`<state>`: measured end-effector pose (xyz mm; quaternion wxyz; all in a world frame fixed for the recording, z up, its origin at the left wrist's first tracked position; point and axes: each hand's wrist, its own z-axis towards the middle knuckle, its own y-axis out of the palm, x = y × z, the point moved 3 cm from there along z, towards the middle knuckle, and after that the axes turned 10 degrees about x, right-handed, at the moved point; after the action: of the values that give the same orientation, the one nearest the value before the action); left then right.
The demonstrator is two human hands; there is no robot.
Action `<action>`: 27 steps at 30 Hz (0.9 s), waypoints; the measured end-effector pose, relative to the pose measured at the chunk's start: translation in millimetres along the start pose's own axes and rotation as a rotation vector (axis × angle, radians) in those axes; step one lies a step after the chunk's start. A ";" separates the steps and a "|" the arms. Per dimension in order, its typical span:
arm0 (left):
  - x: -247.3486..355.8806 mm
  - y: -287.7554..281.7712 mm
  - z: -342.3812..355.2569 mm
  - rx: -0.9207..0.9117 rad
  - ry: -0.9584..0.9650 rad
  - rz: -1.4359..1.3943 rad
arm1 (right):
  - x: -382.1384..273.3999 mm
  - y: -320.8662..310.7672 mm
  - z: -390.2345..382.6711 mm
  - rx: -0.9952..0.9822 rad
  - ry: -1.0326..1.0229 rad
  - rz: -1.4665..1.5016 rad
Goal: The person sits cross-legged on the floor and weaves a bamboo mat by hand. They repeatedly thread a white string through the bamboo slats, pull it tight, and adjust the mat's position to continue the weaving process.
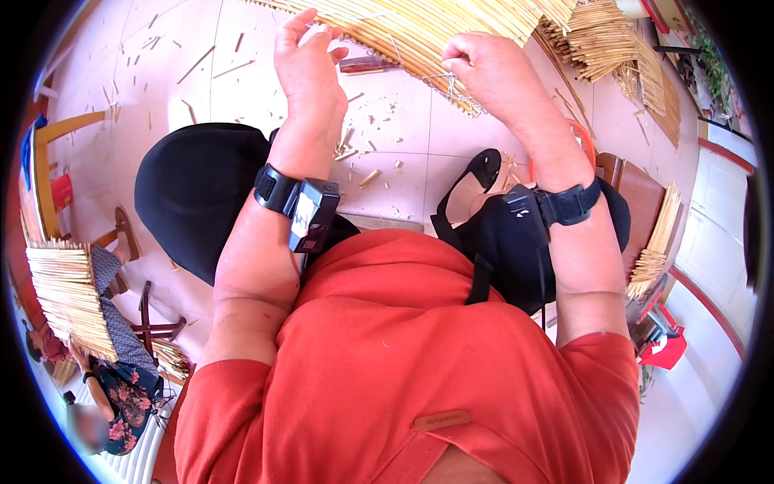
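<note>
A mat of pale yellow reed-like stalks (pixel 419 32), laid side by side and bound with thin whitish string, slants across the top of the view. At its left part, by the near edge, my left hand (pixel 310 64) is raised with its fingers loosely bent and apart; I see nothing in it. Farther right, my right hand (pixel 490 68) is closed, thumb against the curled fingers, over the mat's lower corner. Loose whitish string (pixel 445 81) lies just below that fist. Whether the fingers pinch the string cannot be made out.
Cut stalk bits (pixel 369 177) litter the tiled floor, and a flat dark reddish-brown piece (pixel 367 64) lies below the mat. Stacked stalks (pixel 592 40) are at the upper right, a stalk bundle (pixel 657 242) at the right. Lower left, another person (pixel 121 395) holds a stalk mat (pixel 72 294).
</note>
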<state>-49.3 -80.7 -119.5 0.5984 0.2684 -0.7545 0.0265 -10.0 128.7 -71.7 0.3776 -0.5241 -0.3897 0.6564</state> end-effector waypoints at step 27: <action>-12.8 -12.6 -13.9 -0.020 -0.195 0.029 | 13.4 -2.1 41.2 -0.128 0.256 -0.019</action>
<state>-29.7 -81.7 -130.8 0.5242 0.2529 -0.8132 0.0015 -52.4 136.9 -68.9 0.3963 -0.6229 -0.3845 0.5541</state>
